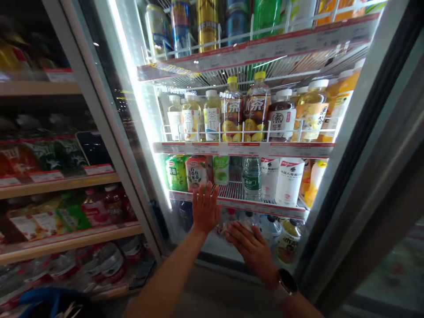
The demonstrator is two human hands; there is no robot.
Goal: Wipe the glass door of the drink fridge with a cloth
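In front of a lit drinks fridge, my left hand (205, 211) is raised with its fingers apart and pointing up. It overlaps the front of the lower shelf, nearest a red drink container (198, 170), and appears to hold nothing. Lower and to the right, my right hand (250, 247) stretches its fingers toward the left, with no object visible in it. Behind it stand bottles on the fridge bottom, partly hidden. A dark watch (286, 282) is on my right wrist. Whether either hand touches a surface cannot be told.
A green container (176, 172), a clear water bottle (251, 177) and white cartons (289, 182) share the lower shelf. Tea bottles (256, 106) line the shelf above, with cans (207, 24) higher up. Wooden shelves (59, 184) hold drinks at left. A dark frame (361, 145) borders the right.
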